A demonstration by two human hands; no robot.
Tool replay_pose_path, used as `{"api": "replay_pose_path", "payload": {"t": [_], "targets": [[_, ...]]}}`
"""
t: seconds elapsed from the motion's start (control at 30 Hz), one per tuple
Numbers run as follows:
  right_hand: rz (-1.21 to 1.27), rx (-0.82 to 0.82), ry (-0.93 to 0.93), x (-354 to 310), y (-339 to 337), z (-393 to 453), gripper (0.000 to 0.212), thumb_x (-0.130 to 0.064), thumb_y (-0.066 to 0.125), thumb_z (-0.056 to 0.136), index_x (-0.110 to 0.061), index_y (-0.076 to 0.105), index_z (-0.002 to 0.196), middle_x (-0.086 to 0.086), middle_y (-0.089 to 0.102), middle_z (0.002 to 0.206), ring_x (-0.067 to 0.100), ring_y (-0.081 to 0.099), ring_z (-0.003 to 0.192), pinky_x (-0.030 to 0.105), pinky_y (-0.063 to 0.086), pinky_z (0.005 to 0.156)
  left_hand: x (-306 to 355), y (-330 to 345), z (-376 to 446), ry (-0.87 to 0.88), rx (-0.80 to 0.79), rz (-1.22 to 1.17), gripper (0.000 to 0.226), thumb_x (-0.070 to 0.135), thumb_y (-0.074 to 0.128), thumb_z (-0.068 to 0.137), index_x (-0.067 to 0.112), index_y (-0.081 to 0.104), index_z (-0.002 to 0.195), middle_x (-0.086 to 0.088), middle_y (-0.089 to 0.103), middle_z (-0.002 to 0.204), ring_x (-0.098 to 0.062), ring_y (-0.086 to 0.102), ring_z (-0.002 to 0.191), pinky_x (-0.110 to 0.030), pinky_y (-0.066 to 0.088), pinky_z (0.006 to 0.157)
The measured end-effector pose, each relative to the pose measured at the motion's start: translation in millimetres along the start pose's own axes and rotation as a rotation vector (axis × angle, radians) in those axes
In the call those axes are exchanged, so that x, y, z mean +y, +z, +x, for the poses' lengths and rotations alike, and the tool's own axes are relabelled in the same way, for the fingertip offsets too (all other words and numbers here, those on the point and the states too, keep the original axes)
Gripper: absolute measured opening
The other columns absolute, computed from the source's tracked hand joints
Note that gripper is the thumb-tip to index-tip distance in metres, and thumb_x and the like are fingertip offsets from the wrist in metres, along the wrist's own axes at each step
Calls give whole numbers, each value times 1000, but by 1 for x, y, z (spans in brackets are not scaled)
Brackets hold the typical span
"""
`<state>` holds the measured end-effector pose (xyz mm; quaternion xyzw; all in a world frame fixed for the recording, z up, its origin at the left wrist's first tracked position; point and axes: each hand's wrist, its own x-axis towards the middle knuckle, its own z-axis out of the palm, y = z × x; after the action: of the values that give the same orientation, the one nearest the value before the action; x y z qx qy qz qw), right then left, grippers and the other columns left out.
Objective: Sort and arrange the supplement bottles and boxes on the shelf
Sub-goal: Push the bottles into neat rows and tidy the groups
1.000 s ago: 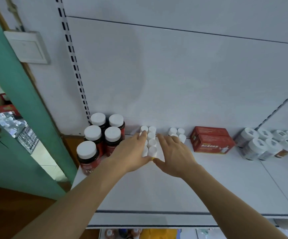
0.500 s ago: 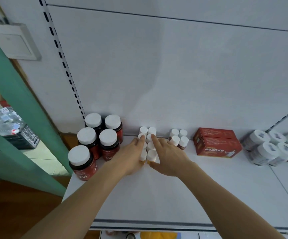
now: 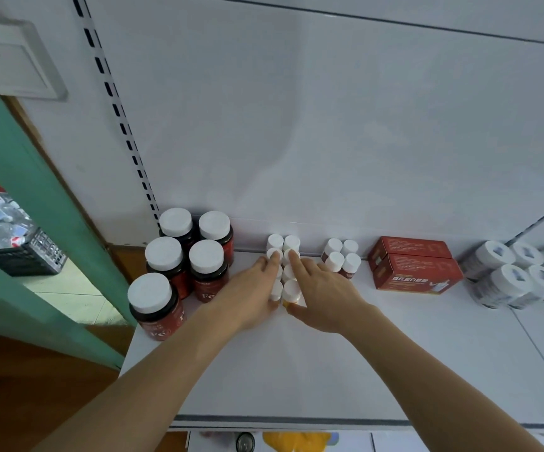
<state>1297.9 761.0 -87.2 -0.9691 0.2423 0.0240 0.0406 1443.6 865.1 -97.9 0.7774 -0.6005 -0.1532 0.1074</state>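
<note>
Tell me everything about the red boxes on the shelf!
Two long red cardboard boxes lie flat and touching, one behind the other, on the white metal shelf. The front box's face shows white lettering and a small white picture. They sit near the back wall, right of a cluster of four small white-capped bottles. Neither hand touches them.

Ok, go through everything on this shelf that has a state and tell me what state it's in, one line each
Small white-capped bottles: upright, capped, two tight columns, squeezed between both hands.
Left hand: fingers straight, pressing the block's left side.
Right hand: fingers straight, pressing its right side.
Large red bottles: upright, capped.
Second small bottle cluster: upright, capped, untouched.
Red boxes: closed, lying flat, side by side.
Grey-labelled bottles: capped, apparently upright.
</note>
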Motion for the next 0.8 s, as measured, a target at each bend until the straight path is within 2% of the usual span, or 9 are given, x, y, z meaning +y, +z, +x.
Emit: {"api": "replay_pose_path", "payload": {"t": [0.47, 0.6, 0.7, 0.8], "targets": [[-17, 32, 0, 0, 0, -1, 95, -56, 55, 89, -16, 2, 157, 2, 44, 141, 25, 49, 118, 36, 46, 90, -2, 0, 0, 16, -4, -20, 86, 37, 56, 92, 15, 2, 155, -7, 29, 152, -30, 49, 125, -42, 47, 93], [6, 50, 8, -1, -2, -6, 95, -59, 55, 88, -19, 3, 157, 1, 46, 137, 25, 50, 117, 36, 47, 87, 1, -1, -5, -9, 6, -47, 88, 37, 58, 90, 19, 1, 155, -6, 33, 148, -31, 53, 119, -42, 49, 88], [-13, 117, 6, -3, -4, -12, 86, -58, 54, 89, -19, 14, 155, 0, 51, 128, 25, 53, 112, 36, 50, 80, 5, 2, -12, -27, 64, -22, 82, 37, 57, 91, 22, 5, 153, -6, 40, 140, -32, 57, 110, -38, 48, 76], [-33, 223, -31, -5, 3, -19, 63, -51, 60, 88, -18, 45, 139, -1, 63, 102, 26, 60, 89, 35, 49, 65, 5, 7, -21, -24, 113, 4, 71, 35, 53, 95, 23, 13, 152, -5, 44, 139, -30, 60, 106, -38, 47, 73]]}}
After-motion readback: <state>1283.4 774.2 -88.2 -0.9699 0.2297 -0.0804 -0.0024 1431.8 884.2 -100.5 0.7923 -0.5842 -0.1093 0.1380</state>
